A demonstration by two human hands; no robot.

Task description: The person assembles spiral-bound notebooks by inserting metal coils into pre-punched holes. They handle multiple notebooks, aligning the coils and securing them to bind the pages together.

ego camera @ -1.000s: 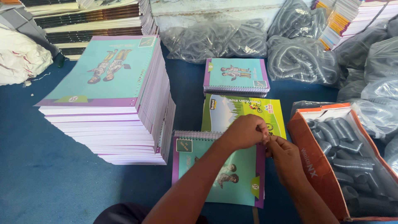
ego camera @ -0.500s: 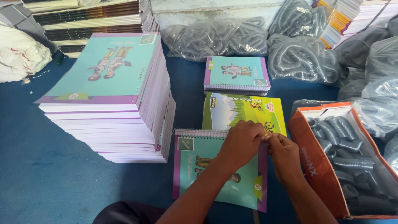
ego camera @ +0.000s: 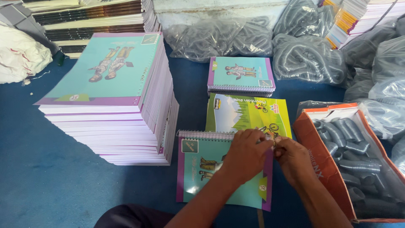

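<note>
Both hands, the left hand (ego camera: 244, 154) and the right hand (ego camera: 293, 158), are pinched together on the spiral binding (ego camera: 206, 135) at the top right corner of the teal notebook (ego camera: 202, 173) lying on the blue floor (ego camera: 50, 185); this looks like finishing the coil end; the next move probably needs a small, firm twist.

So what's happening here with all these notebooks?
A person sits over a teal notebook lying on the blue floor. Both the left hand and the right hand meet at the right end of its spiral binding, fingers pinched there. A tall stack of matching notebooks stands to the left, a green-covered book lies just beyond, and an orange box of grey coils sits on the right.
</note>
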